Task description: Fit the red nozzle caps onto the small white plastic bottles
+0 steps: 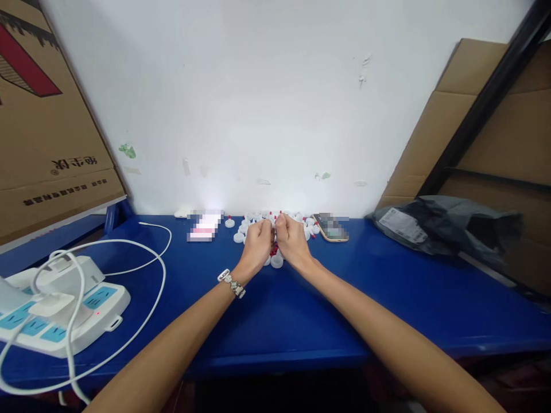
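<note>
Two hands meet over the middle of the counter (327,321), toward its back edge: the left hand (258,241) and the right hand (294,238), side by side with fingers curled in. Whether they touch, or what they pinch, I cannot tell. Around and behind them lies one cluster of white caps (239,237), several with red tips, too crowded and too hidden to count; two show on the side toward the front edge, and one lone cap (229,222) stands apart to the left, near the back edge. One bracelet (232,283) circles the left wrist.

Two flat devices flank the cluster near the back edge: a blurred bright screen (205,225) on the left, one phone (336,229) on the right. One power strip (116,301), carrying at least two plugs, fills the left end, with white cable (164,275) looping beside it. By the back right corner lies one dark plastic bag (447,223) with one white label (402,225)
</note>
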The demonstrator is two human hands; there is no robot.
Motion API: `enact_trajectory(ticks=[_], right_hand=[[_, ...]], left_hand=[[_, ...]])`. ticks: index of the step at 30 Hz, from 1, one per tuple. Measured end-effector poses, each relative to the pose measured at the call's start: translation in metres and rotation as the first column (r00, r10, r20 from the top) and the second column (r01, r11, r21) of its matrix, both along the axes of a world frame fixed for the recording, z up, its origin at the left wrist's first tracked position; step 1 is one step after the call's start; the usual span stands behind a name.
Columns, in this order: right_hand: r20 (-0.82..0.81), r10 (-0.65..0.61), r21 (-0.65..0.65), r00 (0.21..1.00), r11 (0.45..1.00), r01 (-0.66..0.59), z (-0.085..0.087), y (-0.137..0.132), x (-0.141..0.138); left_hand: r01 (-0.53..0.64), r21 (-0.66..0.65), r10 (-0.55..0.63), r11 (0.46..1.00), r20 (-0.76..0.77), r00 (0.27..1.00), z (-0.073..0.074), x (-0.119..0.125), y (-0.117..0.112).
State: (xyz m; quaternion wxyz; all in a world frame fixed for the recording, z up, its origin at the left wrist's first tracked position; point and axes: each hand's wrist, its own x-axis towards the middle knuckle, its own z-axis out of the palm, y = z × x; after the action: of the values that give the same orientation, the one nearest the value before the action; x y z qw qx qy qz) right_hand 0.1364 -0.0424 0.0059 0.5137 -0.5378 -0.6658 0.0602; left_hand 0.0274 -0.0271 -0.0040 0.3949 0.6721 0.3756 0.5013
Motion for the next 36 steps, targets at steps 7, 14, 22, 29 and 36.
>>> enact_trajectory(ticks=[7, 14, 22, 29, 36], right_hand=[[-0.226, 0.039, -0.164, 0.973, 0.983, -0.077, 0.008, -0.004, -0.009], [-0.553, 0.092, -0.205, 0.828, 0.948, -0.242, 0.007, 0.01, 0.016], [-0.374, 0.183, -0.087, 0.909, 0.969, -0.231, -0.002, 0.014, 0.031], [-0.294, 0.312, -0.132, 0.904, 0.923, -0.361, -0.009, 0.01, 0.041], [-0.082, 0.212, -0.049, 0.974, 0.975, -0.216, 0.0, 0.023, 0.026]], left_hand=[[-0.111, 0.471, 0.265, 0.875, -0.276, 0.924, 0.008, -0.012, 0.003], [-0.221, 0.428, 0.367, 0.876, -0.298, 0.881, 0.018, -0.036, 0.009], [0.254, 0.462, 0.169, 0.849, -0.695, 0.699, 0.006, -0.039, 0.022], [0.162, 0.355, 0.136, 0.921, -0.682, 0.719, 0.013, -0.069, 0.033], [0.069, 0.252, 0.133, 0.965, -0.702, 0.7, 0.003, -0.096, 0.049]])
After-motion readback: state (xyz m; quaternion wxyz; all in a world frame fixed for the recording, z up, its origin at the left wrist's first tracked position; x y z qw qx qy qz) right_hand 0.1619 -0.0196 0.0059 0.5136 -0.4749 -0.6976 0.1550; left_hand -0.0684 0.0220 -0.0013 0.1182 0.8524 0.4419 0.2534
